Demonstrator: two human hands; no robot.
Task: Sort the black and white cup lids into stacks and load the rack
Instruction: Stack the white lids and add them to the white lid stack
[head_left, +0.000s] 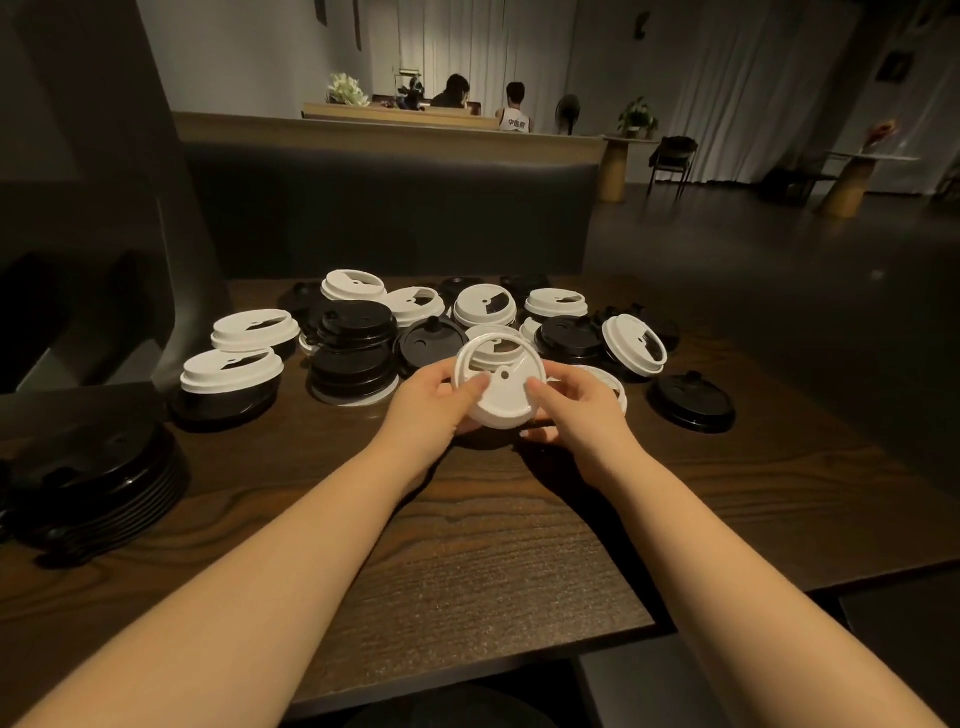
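- White lid (497, 383) sits up off the table, tipped so its flat top faces the person, in front of the lid pile.
- Both hands hold it: the left hand (435, 399) pinches its left edge and the right hand (574, 404) pinches its right edge, fingers curled round the rim.
- It lies between the two hands, about as near to one as the other.
- A black stack (352, 358) stands to the left, white lids (231, 370) farther left.
- No rack can be seen.

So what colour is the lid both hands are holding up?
White. The lid between the left hand and right hand shows clearly in the head view.
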